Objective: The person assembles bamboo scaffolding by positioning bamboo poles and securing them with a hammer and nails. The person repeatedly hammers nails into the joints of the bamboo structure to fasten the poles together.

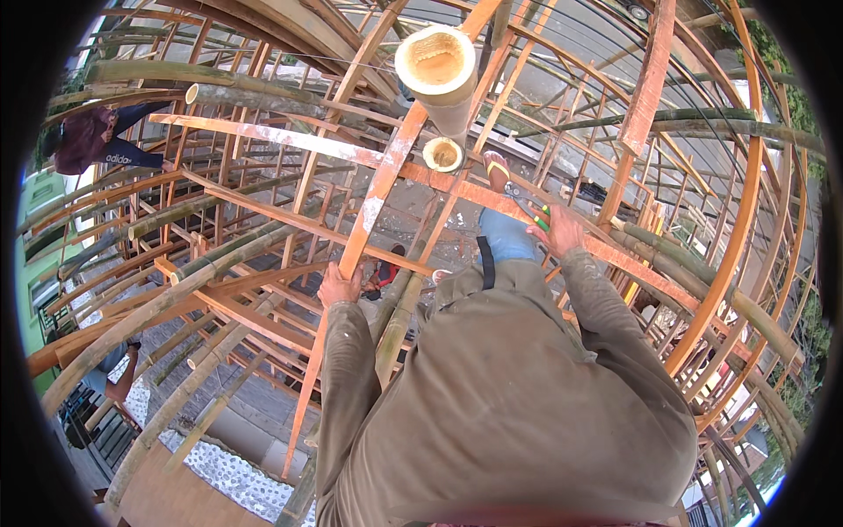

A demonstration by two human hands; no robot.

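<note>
My left hand (341, 287) is closed around a slanting wooden beam (373, 206) with a pale, worn patch. In my right hand (562, 230) is a pair of pliers (528, 204) with green and dark handles, its metal jaws pointing away toward my foot. The pliers lie over a reddish horizontal wooden beam (465, 187) that crosses in front of me. My sandalled foot (496, 171) is just beyond the jaws. A thick cut bamboo pole (452, 110) rises end-up in front, and a smaller bamboo end (442, 155) shows below it.
Wooden beams and bamboo poles (228, 255) form an open scaffold all around me, with ground far below. A person in a dark top (88, 140) is at the far left. Another person's arm (123, 378) shows lower left. Someone in red (384, 274) is below.
</note>
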